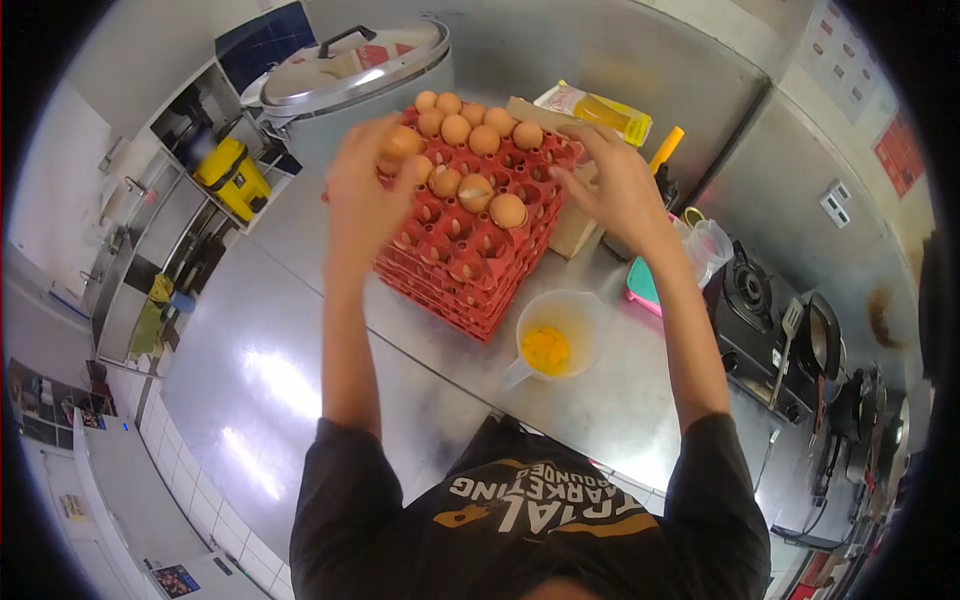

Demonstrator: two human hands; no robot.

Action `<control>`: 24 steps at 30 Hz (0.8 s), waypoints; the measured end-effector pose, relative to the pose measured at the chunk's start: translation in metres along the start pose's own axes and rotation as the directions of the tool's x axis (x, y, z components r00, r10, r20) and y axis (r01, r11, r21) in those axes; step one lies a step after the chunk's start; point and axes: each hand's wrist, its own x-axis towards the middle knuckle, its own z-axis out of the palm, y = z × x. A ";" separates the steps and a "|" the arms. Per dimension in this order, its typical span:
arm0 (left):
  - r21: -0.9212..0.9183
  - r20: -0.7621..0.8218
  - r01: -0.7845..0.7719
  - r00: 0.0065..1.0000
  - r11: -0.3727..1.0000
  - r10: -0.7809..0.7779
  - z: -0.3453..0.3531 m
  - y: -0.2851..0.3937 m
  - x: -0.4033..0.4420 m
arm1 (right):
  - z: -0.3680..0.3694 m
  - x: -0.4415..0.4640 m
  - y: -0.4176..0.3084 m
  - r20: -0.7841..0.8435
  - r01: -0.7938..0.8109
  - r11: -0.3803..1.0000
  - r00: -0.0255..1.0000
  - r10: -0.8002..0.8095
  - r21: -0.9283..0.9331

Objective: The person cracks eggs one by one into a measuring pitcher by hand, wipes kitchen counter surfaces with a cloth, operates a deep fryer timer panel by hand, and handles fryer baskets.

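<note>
Red trays (520, 270) held brown eggs (484, 139) on a metal worktop (260, 320)

The left hand (365, 178), somewhat blurred, was curled at the left side of the stack and appeared to grip one egg (401, 143) between thumb and fingers, above the top tray. The right hand (618, 185) was spread with its fingers curved at the opposite edge and held nothing visible; whether it touched the tray could not be told.

The gripped egg was judged light and smooth, stiff in the shell yet fragile, and best held by light, even pressure around its widest part. The trays appeared thin-walled and somewhat flexible; a stack of this kind would have been most safely supported from below, at two opposite sides.

The top tray carried eggs in its far rows and in a row across the middle, one of them marked by a pale patch. Just beside the near corner of the stack stood a translucent jug (585, 318), its handle toward the person, with yellow yolks (546, 350) in the bottom. Behind the stack stood a large lidded pot (345, 85), its contents hidden. Farther right lay a teal-and-pink container (645, 283), near a clear plastic vessel (709, 248) and, beyond these, a black stove (748, 290).
</note>
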 end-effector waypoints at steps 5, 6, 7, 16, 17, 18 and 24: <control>0.264 0.075 -0.012 0.997 0.965 -0.008 0.000 -0.120 0.030 | 0.066 0.074 0.056 0.239 -0.137 0.985 0.958 0.160 -0.108; 0.258 0.159 -0.042 0.987 0.965 0.000 0.006 -0.144 0.027 | 0.071 0.081 0.059 0.233 -0.131 0.986 0.960 0.153 -0.107; 0.248 0.242 -0.069 0.970 0.966 0.008 0.005 -0.145 0.030 | 0.074 0.086 0.060 0.324 -0.182 0.982 0.927 0.191 -0.058; -0.093 0.010 0.108 0.994 0.990 -0.108 -0.011 -0.110 0.010 | 0.067 0.056 0.073 0.280 -0.263 0.938 0.940 0.196 0.227; -0.099 0.024 0.118 0.993 0.988 -0.116 -0.007 -0.112 0.010 | 0.062 0.045 0.069 0.157 -0.246 0.884 0.967 0.199 0.396; -0.048 -0.011 0.057 0.998 0.997 -0.058 -0.006 -0.116 0.012 | 0.053 0.031 0.063 0.167 -0.260 0.880 0.963 0.210 0.397; -0.013 -0.039 0.216 0.976 0.976 -0.216 -0.012 -0.196 0.041 | 0.006 -0.077 0.046 0.382 -0.558 0.273 0.779 0.497 0.784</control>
